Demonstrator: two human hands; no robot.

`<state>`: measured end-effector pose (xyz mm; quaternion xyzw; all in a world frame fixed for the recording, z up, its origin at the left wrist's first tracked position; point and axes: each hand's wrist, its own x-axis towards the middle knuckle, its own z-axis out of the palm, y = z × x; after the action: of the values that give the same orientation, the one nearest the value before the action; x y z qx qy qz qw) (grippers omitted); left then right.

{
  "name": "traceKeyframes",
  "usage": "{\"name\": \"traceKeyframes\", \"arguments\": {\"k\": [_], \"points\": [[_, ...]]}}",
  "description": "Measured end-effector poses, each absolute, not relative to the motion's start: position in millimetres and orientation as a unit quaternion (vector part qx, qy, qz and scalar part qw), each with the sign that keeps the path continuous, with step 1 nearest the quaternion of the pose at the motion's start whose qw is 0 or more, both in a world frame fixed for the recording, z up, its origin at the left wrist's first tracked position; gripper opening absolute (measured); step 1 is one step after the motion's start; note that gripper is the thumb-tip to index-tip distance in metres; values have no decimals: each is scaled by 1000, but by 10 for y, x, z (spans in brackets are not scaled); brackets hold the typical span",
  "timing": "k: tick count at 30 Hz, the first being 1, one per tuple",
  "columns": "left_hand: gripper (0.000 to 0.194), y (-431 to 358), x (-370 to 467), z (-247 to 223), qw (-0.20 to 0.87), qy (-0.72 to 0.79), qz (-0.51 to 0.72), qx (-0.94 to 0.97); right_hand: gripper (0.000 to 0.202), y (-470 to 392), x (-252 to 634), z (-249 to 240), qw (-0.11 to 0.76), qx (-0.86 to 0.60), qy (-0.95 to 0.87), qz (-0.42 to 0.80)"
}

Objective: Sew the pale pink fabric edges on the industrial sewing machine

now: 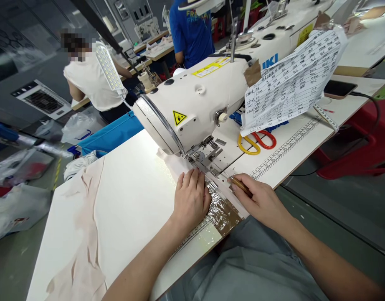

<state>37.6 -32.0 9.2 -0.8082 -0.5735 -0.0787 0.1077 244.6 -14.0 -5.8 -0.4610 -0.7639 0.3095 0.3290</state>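
The counter (pixel 123 196) runs from 7 o'clock up to 2 o'clock, white, with a printed ruler along its near edge. On it sits the cream sewing machine (pixel 192 104), its head at about 12 o'clock from the hands and its presser foot (pixel 202 164) at the centre of the view. A long strip of pale pink fabric (pixel 86 234) trails off toward 8 o'clock, and its near end lies under the foot.

A sheet of handwritten paper (pixel 292 83) is taped to the machine at 2 o'clock, with red and yellow scissors (pixel 258 142) below it.

The left hand (pixel 191 198) lies flat and open, palm down, fingers pressing the fabric just at 7 o'clock of the foot. The right hand (pixel 261 200) is closed around a wooden-handled awl (pixel 239 184), its thin tip pointing toward the foot at 10 o'clock from that hand.

The step in hand looks like lining up the fabric edge at the needle before stitching. The next move would call for a steady flat press from the left hand while the awl tip nudges the edge, kept off the needle path.
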Motion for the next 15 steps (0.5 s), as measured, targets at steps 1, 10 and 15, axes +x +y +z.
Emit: {"name": "traceKeyframes", "arguments": {"k": [1, 10, 15], "points": [[40, -312, 370, 88, 107, -574, -83, -807, 20, -148, 2445, -62, 333, -460, -763, 309], [36, -208, 304, 65, 92, -597, -115, -789, 25, -131, 2292, 62, 361, -415, -788, 277], [35, -161, 256, 43, 67, -605, -126, -783, 23, -98, 2107, 74, 368, -323, -847, 205]]}}
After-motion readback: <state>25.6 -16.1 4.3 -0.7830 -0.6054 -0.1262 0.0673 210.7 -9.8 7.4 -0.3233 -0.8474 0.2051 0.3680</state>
